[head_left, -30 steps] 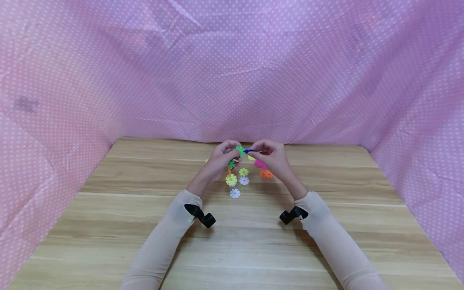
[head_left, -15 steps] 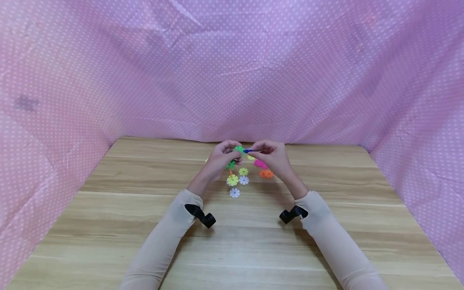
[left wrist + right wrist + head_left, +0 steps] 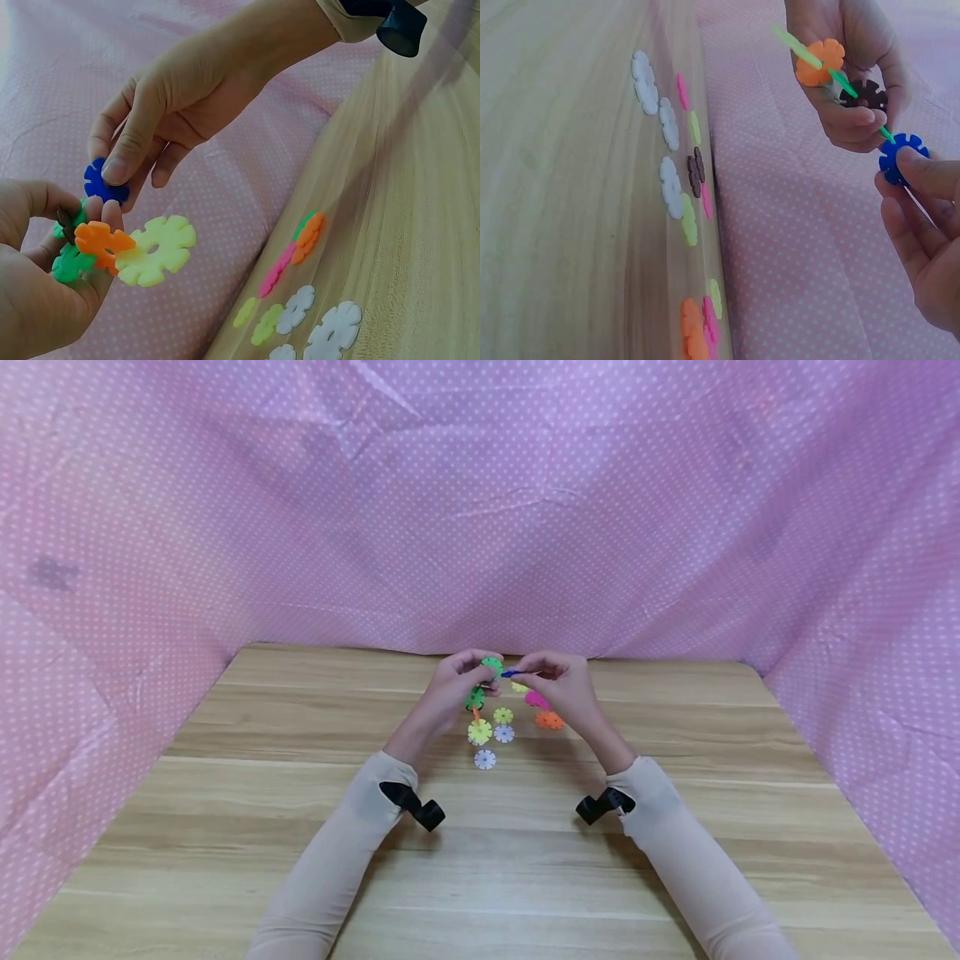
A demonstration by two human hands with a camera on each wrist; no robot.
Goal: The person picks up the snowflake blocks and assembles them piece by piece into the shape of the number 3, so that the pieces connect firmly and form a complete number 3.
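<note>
My left hand (image 3: 453, 689) holds a chain of interlocking snowflake discs above the table. In the left wrist view the chain shows green pieces (image 3: 73, 262), an orange disc (image 3: 97, 240) and a pale yellow disc (image 3: 159, 253) at the outer end. A dark brown disc (image 3: 866, 94) sits between the green ones in the right wrist view. My right hand (image 3: 564, 683) pinches a blue snowflake disc (image 3: 889, 161) between thumb and fingers. The blue disc's notched edge meets the edge of the end green disc (image 3: 491, 666).
Loose discs lie on the wooden table (image 3: 510, 877) below the hands: white (image 3: 485, 760), yellow-green (image 3: 503, 716), orange (image 3: 550, 720) and pink (image 3: 536, 698). Brown discs (image 3: 696, 172) show in the right wrist view. A pink dotted cloth (image 3: 480, 527) hangs behind the table.
The green end of the chain has shifted slightly left and up in my left hand. The blue disc has followed a little to the left; both hands stay nearly in place.
</note>
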